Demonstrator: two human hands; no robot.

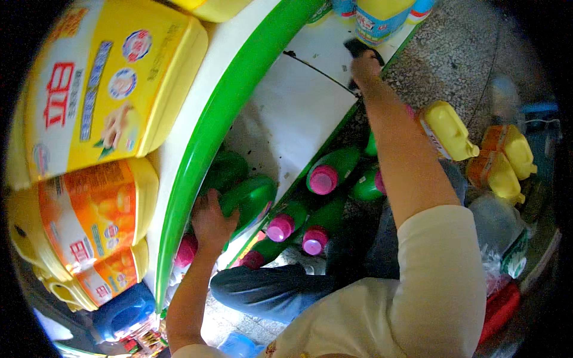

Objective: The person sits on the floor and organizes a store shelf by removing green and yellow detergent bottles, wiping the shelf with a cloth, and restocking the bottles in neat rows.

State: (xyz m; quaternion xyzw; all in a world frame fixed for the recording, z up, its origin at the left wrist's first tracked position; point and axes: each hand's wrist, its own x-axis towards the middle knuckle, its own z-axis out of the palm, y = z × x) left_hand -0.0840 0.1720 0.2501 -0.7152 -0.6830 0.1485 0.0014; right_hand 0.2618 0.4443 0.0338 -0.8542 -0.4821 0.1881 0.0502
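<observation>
My left hand point(211, 222) reaches under the green shelf edge point(210, 116) and touches a green plastic bottle point(250, 197) lying on the lower white shelf point(293, 121). Its fingertips are partly in shadow, so I cannot tell how firmly it grips. A pink cap point(186, 250) shows just below that hand. Farther along the same shelf, my right hand point(367, 67) is closed around a black item point(356, 47), apparently a cloth. Right beyond it stands a yellow bottle with a blue label point(385, 22). Dark specks and smudges mark the white shelf between my hands.
Several green bottles with pink caps point(323, 179) stand on the floor against the shelf front. Yellow jugs point(450, 129) are on the speckled floor point(429, 67) to the right. Large yellow detergent jugs point(174, 85) and a blue container point(127, 313) line the upper shelf.
</observation>
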